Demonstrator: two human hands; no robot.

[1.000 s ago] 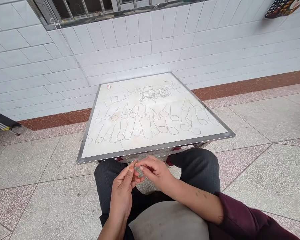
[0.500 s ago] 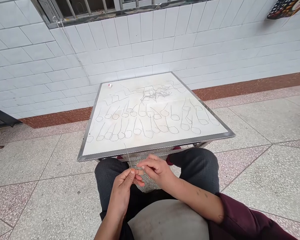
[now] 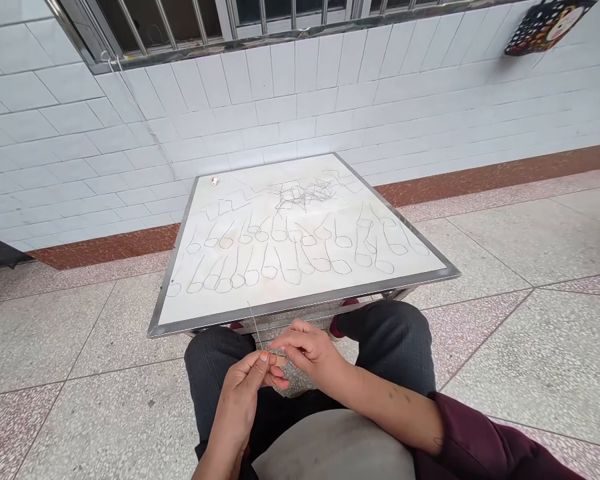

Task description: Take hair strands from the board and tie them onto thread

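White-tiled wall fills the back of my feed, and speckled floor spreads to both sides. Close to that wall I have a metal-rimmed worktop, with the wearer's dark-trousered knees at its near edge. Both hands meet above the gap between the knees: on the left hand, thumb and forefinger are pinched together on a thin wire; the right hand is curled just beside it, forefinger reaching toward the wire's lower end, though I cannot tell whether its fingers are clamped on it. Toward the back of the worktop I see a tangle of wires, and nearer, rough rows of looped wires, some crossing their neighbours. Smallest is the held wire's free tip, overlapping the worktop's near rim in my view; I can't judge contact. If it caught there, I'd expect the wire to twist in that narrow pinch. Uneven finger pressure could kink it, and, dropped, it would be hard to spot against the speckle.
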